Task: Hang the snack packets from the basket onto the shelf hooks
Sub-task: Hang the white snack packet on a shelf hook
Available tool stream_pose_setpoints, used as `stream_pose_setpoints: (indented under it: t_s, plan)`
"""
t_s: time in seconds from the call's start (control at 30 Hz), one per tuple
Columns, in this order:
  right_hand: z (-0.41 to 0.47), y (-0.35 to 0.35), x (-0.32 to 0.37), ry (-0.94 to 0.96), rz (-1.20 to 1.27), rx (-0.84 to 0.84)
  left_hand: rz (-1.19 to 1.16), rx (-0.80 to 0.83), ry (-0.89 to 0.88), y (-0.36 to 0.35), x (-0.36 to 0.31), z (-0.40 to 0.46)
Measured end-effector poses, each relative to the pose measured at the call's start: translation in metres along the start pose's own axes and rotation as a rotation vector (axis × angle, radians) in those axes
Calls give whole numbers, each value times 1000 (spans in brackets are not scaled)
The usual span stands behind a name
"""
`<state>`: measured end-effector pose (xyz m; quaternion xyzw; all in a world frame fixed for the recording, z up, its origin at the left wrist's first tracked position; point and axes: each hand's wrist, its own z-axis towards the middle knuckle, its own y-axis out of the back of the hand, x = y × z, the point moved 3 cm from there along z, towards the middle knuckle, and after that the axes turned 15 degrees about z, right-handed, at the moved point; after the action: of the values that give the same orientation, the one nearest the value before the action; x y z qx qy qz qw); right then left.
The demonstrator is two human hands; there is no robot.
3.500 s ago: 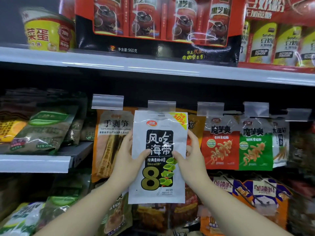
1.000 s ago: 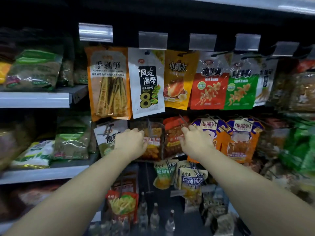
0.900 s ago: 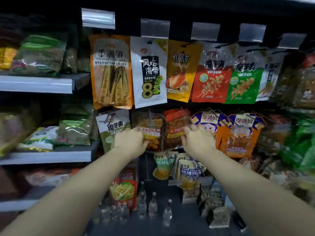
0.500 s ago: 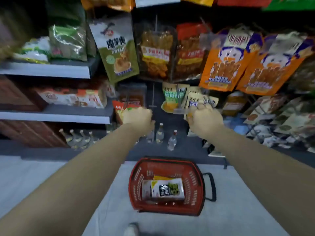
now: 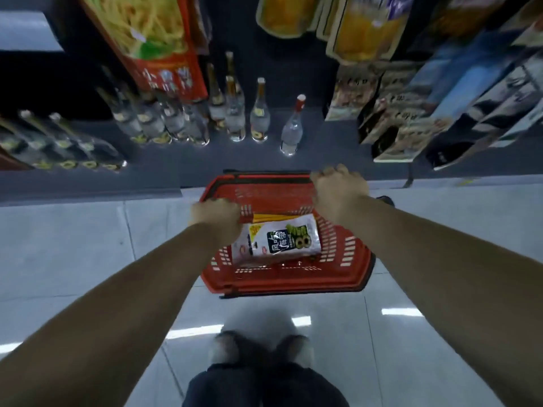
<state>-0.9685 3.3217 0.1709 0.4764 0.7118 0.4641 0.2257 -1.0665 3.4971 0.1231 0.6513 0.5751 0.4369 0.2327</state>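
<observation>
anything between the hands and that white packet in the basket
Nothing visible. The white packet lies on top in the open red basket, uncovered. The left hand is at its left end, contact unclear; the right hand hovers over the basket's far right corner.

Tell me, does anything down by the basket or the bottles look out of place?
One clear bottle with a red cap stands apart, in front and to the right of the tidy bottle row. Otherwise nothing stands out: the red basket sits upright on the floor with a white snack packet lying flat inside.

Left hand (image 5: 216, 217) fingers behind packet (image 5: 279, 239)
</observation>
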Motion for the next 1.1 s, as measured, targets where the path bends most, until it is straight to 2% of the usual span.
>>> stream_pose_setpoints:
  t_s: [0.23,0.33,0.53,0.67,0.73,0.87,0.97,1.1]
  plan:
    - [102,-189,-14,60,-128,177,-62,229,-7,-171,-56,99]
    - [140,-254,-18,123,-208,205,-38,353,-75,-228,-83,139]
    - [199,-340,-18,223,-249,250,315,556,-217,-279,-115,191]
    - [219,-371,-26,217,-211,297,262,612,-204,-300,-123,205]
    - [221,-380,-31,209,-170,308,169,580,-223,-299,-129,206]
    - [221,-379,-32,212,-157,294,257,384,-182,-284,-134,204]
    - [219,-373,-33,209,-158,299,170,377,-103,-283,-130,207]
    - [214,-366,-49,232,34,265,100,355,22,-277,-109,209]
